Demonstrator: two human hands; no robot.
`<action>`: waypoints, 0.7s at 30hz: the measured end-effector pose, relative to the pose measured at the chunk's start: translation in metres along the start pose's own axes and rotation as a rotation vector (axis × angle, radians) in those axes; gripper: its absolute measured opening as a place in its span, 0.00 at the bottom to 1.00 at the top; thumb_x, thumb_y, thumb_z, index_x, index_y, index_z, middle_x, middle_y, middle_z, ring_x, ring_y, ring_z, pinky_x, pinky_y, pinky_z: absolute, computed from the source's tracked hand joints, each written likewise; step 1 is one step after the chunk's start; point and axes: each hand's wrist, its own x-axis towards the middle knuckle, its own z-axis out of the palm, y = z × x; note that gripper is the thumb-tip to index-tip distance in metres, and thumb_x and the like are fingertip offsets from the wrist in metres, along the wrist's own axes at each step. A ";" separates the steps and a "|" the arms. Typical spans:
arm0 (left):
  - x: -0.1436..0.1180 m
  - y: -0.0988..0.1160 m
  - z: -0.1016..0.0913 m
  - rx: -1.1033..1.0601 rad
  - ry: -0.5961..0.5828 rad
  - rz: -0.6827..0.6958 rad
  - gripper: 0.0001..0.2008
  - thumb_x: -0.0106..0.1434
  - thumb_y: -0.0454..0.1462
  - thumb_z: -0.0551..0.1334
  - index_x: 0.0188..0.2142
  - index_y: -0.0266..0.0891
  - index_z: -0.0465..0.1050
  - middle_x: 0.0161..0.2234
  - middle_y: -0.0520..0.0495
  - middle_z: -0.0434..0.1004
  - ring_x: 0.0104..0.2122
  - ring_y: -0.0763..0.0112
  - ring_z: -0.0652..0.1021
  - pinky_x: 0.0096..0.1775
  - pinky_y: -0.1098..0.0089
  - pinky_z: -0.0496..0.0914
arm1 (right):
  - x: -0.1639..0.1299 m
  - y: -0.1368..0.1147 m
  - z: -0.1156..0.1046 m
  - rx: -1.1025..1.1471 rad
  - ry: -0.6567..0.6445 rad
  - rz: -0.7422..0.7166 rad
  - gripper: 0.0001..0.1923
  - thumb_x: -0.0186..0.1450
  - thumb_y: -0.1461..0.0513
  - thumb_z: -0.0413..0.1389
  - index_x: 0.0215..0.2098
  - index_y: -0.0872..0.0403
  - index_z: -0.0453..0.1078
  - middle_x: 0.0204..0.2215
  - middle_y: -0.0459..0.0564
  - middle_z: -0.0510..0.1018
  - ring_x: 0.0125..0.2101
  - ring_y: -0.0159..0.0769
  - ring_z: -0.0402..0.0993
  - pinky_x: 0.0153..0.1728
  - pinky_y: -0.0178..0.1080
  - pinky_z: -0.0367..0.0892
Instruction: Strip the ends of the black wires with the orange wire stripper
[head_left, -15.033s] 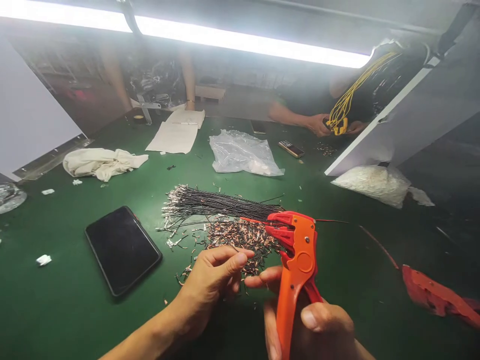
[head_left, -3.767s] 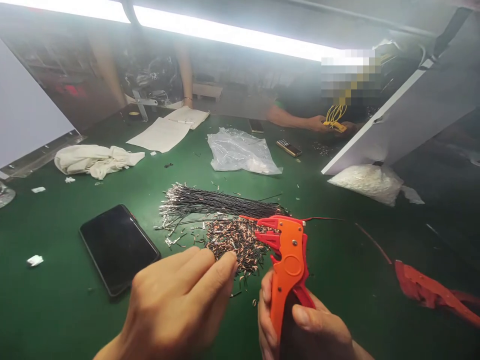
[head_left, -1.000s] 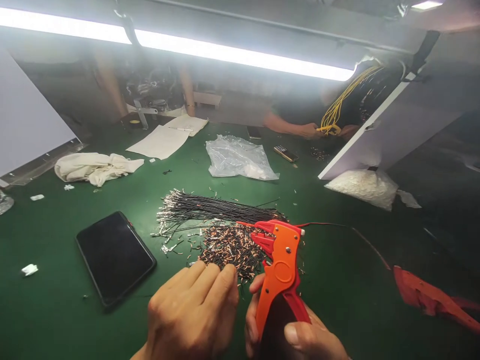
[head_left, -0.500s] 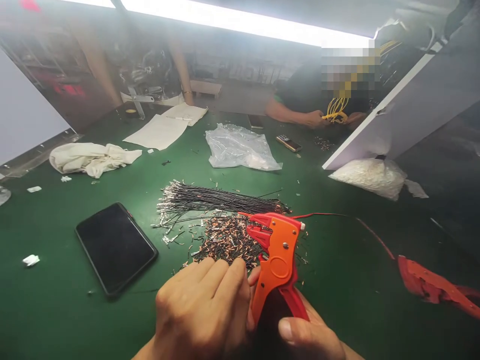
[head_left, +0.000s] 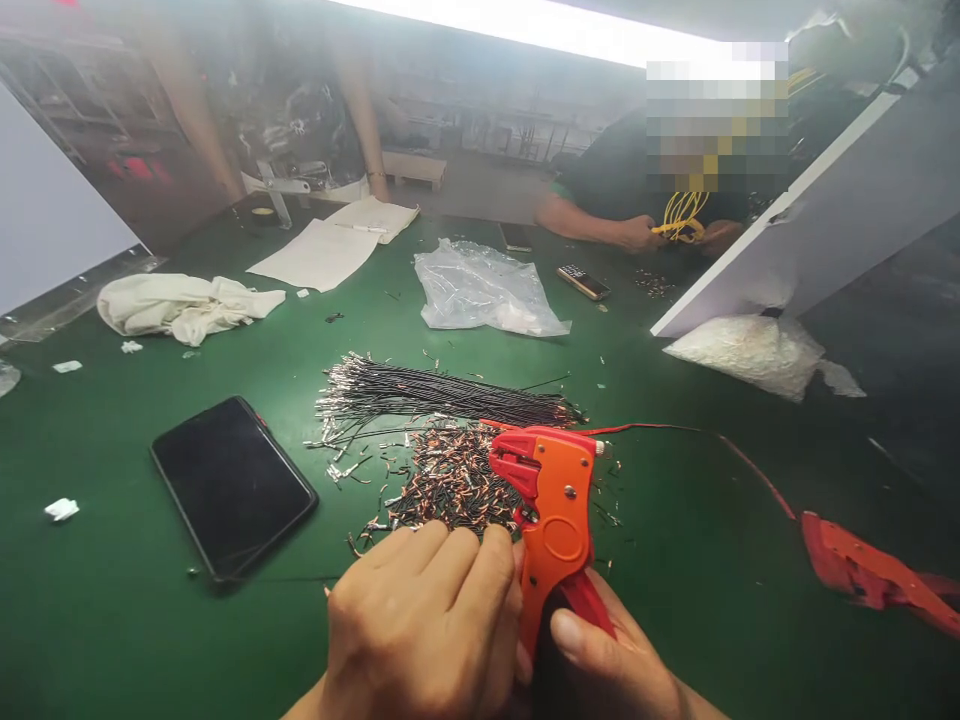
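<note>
Right hand [head_left: 607, 665] grips the orange wire stripper [head_left: 553, 510] by its handles near the bench's front edge, left hand [head_left: 424, 625] curled alongside, contents indiscernible; tool appears light, rigid, best held by handles.

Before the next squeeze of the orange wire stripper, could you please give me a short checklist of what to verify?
1. Right hand grips the orange wire stripper by its handles: ok.
2. Left hand sits beside the tool, fingers curled; whether it pinches a wire: cannot tell.
3. Wire seated in the stripper's red head: cannot tell, the view is too small.
4. Bundle of black wires with metal tips lies within sight beyond the tool: ok.
5. Pile of short stripped wire pieces crowds the spot under the tool's head: not ok.
6. Black smartphone lies apart from the scraps on the green table mat: ok.
</note>
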 end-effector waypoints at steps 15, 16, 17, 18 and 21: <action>-0.002 0.001 0.002 0.035 -0.047 0.023 0.05 0.63 0.30 0.58 0.38 0.34 0.71 0.20 0.54 0.74 0.18 0.72 0.72 0.23 0.68 0.62 | -0.004 0.017 -0.003 -0.020 0.124 -0.034 0.23 0.63 0.44 0.59 0.37 0.53 0.61 0.15 0.37 0.65 0.12 0.22 0.54 0.16 0.28 0.58; -0.002 0.001 0.002 0.034 -0.049 0.022 0.05 0.63 0.30 0.58 0.38 0.34 0.71 0.20 0.54 0.74 0.18 0.72 0.72 0.23 0.68 0.62 | -0.004 0.017 -0.003 -0.023 0.138 -0.029 0.24 0.62 0.43 0.59 0.37 0.54 0.62 0.14 0.36 0.65 0.12 0.22 0.53 0.16 0.28 0.57; -0.002 0.001 0.003 0.033 -0.046 0.020 0.04 0.63 0.30 0.58 0.38 0.34 0.71 0.20 0.53 0.74 0.18 0.72 0.73 0.23 0.68 0.62 | -0.004 0.017 -0.003 -0.030 0.153 -0.030 0.24 0.62 0.43 0.60 0.37 0.54 0.62 0.14 0.36 0.65 0.12 0.22 0.53 0.16 0.27 0.56; -0.002 0.001 0.004 0.028 -0.043 0.021 0.04 0.63 0.30 0.58 0.37 0.34 0.71 0.20 0.53 0.75 0.19 0.72 0.73 0.23 0.68 0.63 | -0.004 0.016 -0.002 -0.038 0.166 -0.033 0.25 0.61 0.43 0.60 0.37 0.54 0.62 0.14 0.36 0.65 0.12 0.22 0.53 0.16 0.27 0.55; -0.003 0.000 0.004 0.020 -0.043 0.012 0.04 0.63 0.30 0.58 0.38 0.34 0.71 0.21 0.52 0.76 0.20 0.72 0.76 0.24 0.68 0.65 | -0.006 0.011 0.001 -0.053 0.201 -0.035 0.25 0.60 0.43 0.61 0.35 0.54 0.63 0.13 0.37 0.64 0.13 0.23 0.53 0.16 0.28 0.52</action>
